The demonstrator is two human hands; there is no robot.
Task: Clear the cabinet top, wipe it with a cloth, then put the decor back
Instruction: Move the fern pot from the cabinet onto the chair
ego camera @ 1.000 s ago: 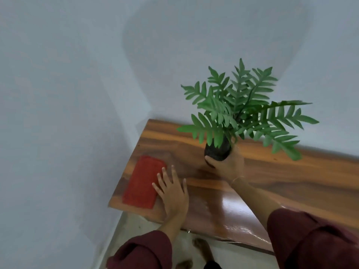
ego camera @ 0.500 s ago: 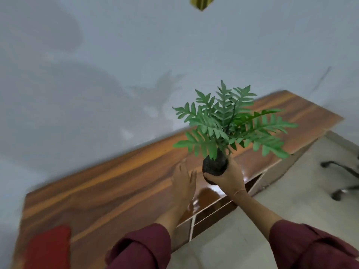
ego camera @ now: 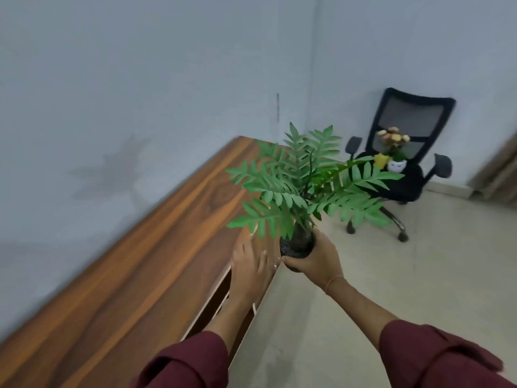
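Observation:
My right hand (ego camera: pixel 316 257) grips the small black pot of a green fern plant (ego camera: pixel 305 180), held in the air just off the front edge of the wooden cabinet top (ego camera: pixel 145 261). The fronds spread wide above the pot. My left hand (ego camera: pixel 249 268) hovers beside the pot with fingers straight and relaxed, holding nothing, over the cabinet's front edge. The red cloth is out of view.
A black office chair (ego camera: pixel 405 152) stands in the far right corner, with a small flower pot (ego camera: pixel 394 152) and a yellow item on its seat. Beige floor (ego camera: pixel 391 275) lies to the right of the cabinet. Open cabinet compartments show under the top.
My view has swung right along the cabinet, so the red cloth left the frame and the chair appeared. My right hand carried the fern off the top, rightward; my left hand lifted off the surface.

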